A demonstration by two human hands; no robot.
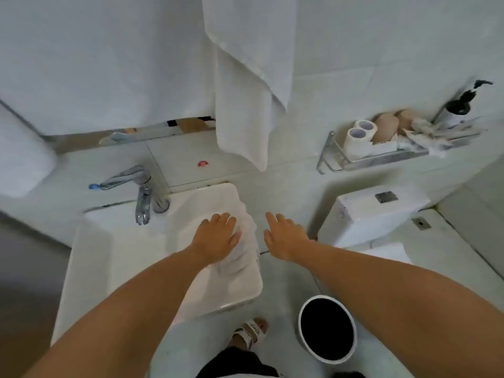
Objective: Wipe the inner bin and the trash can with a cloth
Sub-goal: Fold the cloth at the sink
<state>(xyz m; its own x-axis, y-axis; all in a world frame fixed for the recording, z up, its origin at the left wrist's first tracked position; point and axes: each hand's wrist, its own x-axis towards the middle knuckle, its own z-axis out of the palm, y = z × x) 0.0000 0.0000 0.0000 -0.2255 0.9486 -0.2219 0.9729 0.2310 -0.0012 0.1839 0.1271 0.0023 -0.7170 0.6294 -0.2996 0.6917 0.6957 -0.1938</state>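
Two hands out, left hand (216, 237) on cloth (245, 249) draping sink (191, 304) edge

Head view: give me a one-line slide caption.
Left hand rests on a white cloth at the sink edge; right hand hovers open above the trash can.

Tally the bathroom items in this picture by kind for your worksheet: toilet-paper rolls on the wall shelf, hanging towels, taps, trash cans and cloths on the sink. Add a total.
Toilet-paper rolls: 2
Hanging towel: 1
Tap: 1
Trash can: 1
Cloth, under the left hand, on the sink: 1
Total: 6
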